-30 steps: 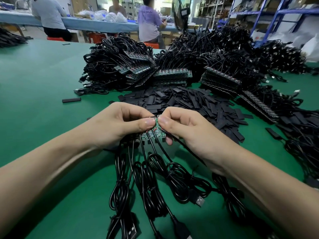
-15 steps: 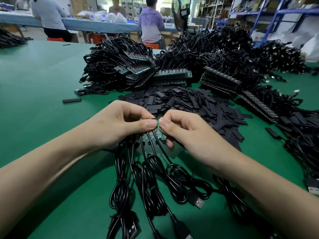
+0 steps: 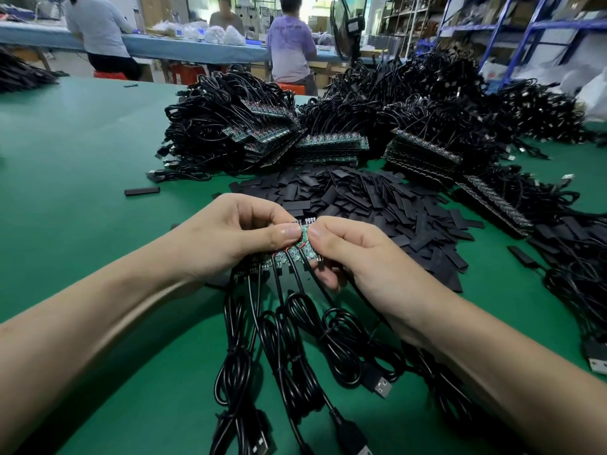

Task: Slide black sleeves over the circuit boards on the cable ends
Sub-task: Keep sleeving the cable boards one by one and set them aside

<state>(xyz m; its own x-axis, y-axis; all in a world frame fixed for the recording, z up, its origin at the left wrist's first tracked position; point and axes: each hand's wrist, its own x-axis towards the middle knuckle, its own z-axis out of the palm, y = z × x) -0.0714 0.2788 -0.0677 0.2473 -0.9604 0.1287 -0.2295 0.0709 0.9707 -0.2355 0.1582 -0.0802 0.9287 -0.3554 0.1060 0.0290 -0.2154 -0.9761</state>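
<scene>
A joined strip of small green circuit boards (image 3: 289, 254) is held just above the green table, each board with a black cable hanging toward me. My left hand (image 3: 230, 234) pinches the strip from the left, thumb on top. My right hand (image 3: 348, 247) pinches the rightmost board from the right, thumb beside the left thumb. Coiled black USB cables (image 3: 295, 356) from these boards lie on the table below my hands. A heap of flat black sleeves (image 3: 377, 205) lies just behind my hands. No sleeve is visible in either hand.
Stacks of circuit-board strips with tangled black cables (image 3: 236, 133) stand behind the sleeve heap and run down the right side. A lone sleeve (image 3: 142, 191) lies to the left on the green table (image 3: 72, 159). People sit at a far blue bench beside a fan (image 3: 345, 27).
Both hands stay pinched on the strip of boards at the same spot; the thumbs have shifted slightly. A person at the far bench has moved a little.
</scene>
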